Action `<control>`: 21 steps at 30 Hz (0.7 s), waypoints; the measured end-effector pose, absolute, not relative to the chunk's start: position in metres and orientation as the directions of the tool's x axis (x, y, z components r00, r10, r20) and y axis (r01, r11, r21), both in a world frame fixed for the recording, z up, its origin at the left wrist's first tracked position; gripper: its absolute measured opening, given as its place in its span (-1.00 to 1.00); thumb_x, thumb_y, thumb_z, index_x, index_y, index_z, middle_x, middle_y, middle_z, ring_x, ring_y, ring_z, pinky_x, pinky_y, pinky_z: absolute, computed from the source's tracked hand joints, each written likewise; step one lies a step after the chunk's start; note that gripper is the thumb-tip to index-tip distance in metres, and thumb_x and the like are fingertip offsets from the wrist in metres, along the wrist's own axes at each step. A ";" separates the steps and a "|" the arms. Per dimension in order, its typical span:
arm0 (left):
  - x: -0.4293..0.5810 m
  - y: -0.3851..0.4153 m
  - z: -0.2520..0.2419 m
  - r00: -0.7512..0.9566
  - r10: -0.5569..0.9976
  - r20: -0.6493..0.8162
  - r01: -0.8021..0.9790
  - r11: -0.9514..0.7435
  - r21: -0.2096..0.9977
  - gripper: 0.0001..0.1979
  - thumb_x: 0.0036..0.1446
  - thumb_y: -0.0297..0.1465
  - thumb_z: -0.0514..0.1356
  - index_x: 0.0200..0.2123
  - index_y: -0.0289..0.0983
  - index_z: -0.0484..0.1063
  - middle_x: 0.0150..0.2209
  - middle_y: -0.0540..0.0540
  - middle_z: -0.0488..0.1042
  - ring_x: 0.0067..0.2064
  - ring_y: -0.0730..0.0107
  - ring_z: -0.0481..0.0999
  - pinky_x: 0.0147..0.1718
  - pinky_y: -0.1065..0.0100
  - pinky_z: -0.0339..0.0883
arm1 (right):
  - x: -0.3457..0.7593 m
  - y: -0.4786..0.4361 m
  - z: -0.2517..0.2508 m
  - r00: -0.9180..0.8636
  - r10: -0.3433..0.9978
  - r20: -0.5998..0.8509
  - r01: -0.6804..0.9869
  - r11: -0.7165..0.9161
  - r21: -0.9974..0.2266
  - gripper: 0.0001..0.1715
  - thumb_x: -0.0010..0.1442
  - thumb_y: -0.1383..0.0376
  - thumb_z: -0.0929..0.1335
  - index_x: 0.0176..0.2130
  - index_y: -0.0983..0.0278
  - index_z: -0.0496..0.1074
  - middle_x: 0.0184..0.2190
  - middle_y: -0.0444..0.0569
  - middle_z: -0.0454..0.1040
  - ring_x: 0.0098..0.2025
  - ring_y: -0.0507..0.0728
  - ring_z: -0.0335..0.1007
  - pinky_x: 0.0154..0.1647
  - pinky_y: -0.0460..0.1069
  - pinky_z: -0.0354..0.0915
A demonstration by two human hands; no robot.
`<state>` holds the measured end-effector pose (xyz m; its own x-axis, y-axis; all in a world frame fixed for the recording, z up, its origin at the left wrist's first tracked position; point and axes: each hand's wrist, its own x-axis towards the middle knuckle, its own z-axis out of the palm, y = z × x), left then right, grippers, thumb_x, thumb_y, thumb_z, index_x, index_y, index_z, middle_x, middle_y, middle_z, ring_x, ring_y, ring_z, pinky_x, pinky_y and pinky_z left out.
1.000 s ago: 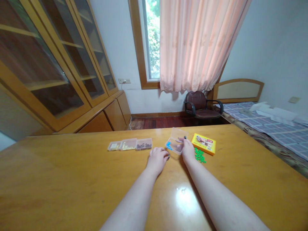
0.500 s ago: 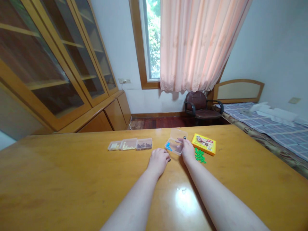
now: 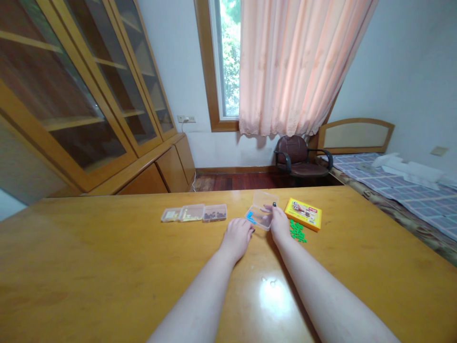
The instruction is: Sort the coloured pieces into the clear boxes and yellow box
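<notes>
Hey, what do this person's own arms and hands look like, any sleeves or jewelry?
The slim left forearm and right forearm are bare, with no sleeves in view. The left hand and right hand are ungloved, each showing a dark-painted nail. Neither wrist shows a watch or bracelet.

Table (image 3: 107,267): glossy wood. Open case (image 3: 264,197): clear, smooth plastic. Curtain (image 3: 296,66): matt cloth.

The desk (image 3: 107,267) is yel.-brown. Small pcs (image 3: 250,217) in the clear box (image 3: 260,226) are blue; loose pcs (image 3: 297,232) are green. Flat box (image 3: 303,214) is yel. w/ orange side. Curtain (image 3: 300,71): lt. pink; chair (image 3: 294,150): dk. reddish-brown; bed sheet (image 3: 407,197): bluish-grey w/ white checks.
</notes>
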<state>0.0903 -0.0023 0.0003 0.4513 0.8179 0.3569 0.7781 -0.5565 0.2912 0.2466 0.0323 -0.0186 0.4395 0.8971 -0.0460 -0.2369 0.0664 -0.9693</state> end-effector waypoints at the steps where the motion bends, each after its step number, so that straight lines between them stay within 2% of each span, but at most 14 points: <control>1: 0.090 -0.003 0.003 0.430 0.809 0.401 0.766 -0.562 0.312 -0.90 0.12 -0.41 0.05 -0.34 -0.23 0.35 -0.30 -0.04 0.41 -0.21 0.37 0.33 -0.16 0.30 0.14 | 0.246 0.033 -0.020 0.427 0.903 -0.043 -0.241 0.068 -0.968 -0.63 0.00 0.07 0.26 -0.34 0.29 0.42 -0.45 -0.02 0.50 -0.58 0.04 0.32 -0.52 -0.04 0.26; 5: 0.087 -0.004 0.008 0.288 0.804 0.520 0.767 -0.518 0.377 -0.84 0.16 -0.40 -0.01 -0.30 -0.23 0.35 -0.28 -0.06 0.42 -0.18 0.36 0.34 -0.14 0.29 0.15 | 0.241 0.033 -0.028 0.248 0.969 0.010 -0.239 0.071 -0.968 -0.60 -0.02 0.02 0.28 -0.36 0.29 0.42 -0.47 -0.03 0.49 -0.61 0.02 0.28 -0.54 -0.04 0.26; 7: 0.086 -0.002 0.006 0.240 0.825 0.511 0.792 -0.471 0.389 -0.85 0.14 -0.39 0.00 -0.27 -0.22 0.35 -0.25 -0.07 0.41 -0.15 0.34 0.33 -0.12 0.27 0.14 | 0.237 0.033 -0.031 0.120 0.992 0.045 -0.210 0.070 -0.975 -0.58 -0.03 0.00 0.29 -0.38 0.30 0.44 -0.47 -0.02 0.49 -0.60 0.02 0.29 -0.53 -0.04 0.26; 9: 0.086 0.001 0.003 0.196 0.857 0.476 0.825 -0.407 0.393 -0.81 0.12 -0.38 0.04 -0.18 -0.22 0.33 -0.17 -0.09 0.39 -0.10 0.31 0.31 -0.08 0.26 0.12 | 0.235 0.032 -0.032 0.066 0.996 0.065 -0.178 0.076 -0.981 -0.56 -0.03 -0.01 0.29 -0.39 0.31 0.44 -0.48 -0.02 0.49 -0.58 0.02 0.30 -0.52 -0.05 0.26; 12: 0.085 0.004 -0.002 0.102 0.909 0.404 0.874 -0.276 0.400 -0.72 0.10 -0.36 0.05 -0.09 -0.25 0.28 -0.10 -0.12 0.35 -0.06 0.29 0.28 -0.06 0.27 0.11 | 0.237 0.032 -0.032 0.143 0.988 0.064 -0.162 0.087 -0.983 -0.55 -0.02 -0.01 0.29 -0.37 0.31 0.44 -0.46 -0.01 0.49 -0.59 0.00 0.28 -0.55 -0.07 0.24; 15: 0.082 0.006 -0.005 0.064 0.953 0.296 0.912 -0.177 0.371 -0.75 0.12 -0.34 0.02 -0.13 -0.21 0.33 -0.14 -0.11 0.36 -0.09 0.29 0.28 -0.11 0.28 0.13 | 0.243 0.036 -0.031 0.276 0.960 0.044 -0.166 0.092 -0.982 -0.52 -0.02 -0.03 0.27 -0.34 0.32 0.43 -0.45 0.00 0.49 -0.62 -0.01 0.26 -0.59 -0.07 0.23; 18: 0.081 0.006 -0.007 0.125 0.973 0.194 0.931 -0.183 0.316 -0.77 0.14 -0.31 -0.01 -0.20 -0.12 0.40 -0.17 -0.09 0.37 -0.12 0.28 0.28 -0.16 0.28 0.14 | 0.247 0.039 -0.033 0.343 0.939 0.029 -0.182 0.096 -0.979 -0.50 -0.03 -0.06 0.26 -0.34 0.31 0.42 -0.46 -0.01 0.49 -0.64 -0.01 0.25 -0.60 -0.07 0.24; 21: 0.081 0.006 -0.009 0.186 0.971 0.153 0.932 -0.224 0.285 -0.77 0.14 -0.29 -0.01 -0.26 -0.12 0.44 -0.21 -0.08 0.38 -0.14 0.28 0.28 -0.19 0.29 0.14 | 0.247 0.040 -0.034 0.351 0.936 0.026 -0.196 0.101 -0.975 -0.50 -0.04 -0.06 0.27 -0.36 0.31 0.42 -0.46 -0.01 0.50 -0.65 -0.01 0.25 -0.60 -0.06 0.25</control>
<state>0.0807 0.0058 -0.0086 0.1858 0.9706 0.1532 0.9320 -0.2235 0.2855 0.2469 0.0403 -0.0342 0.3513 0.9359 0.0258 -0.1963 0.1005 -0.9754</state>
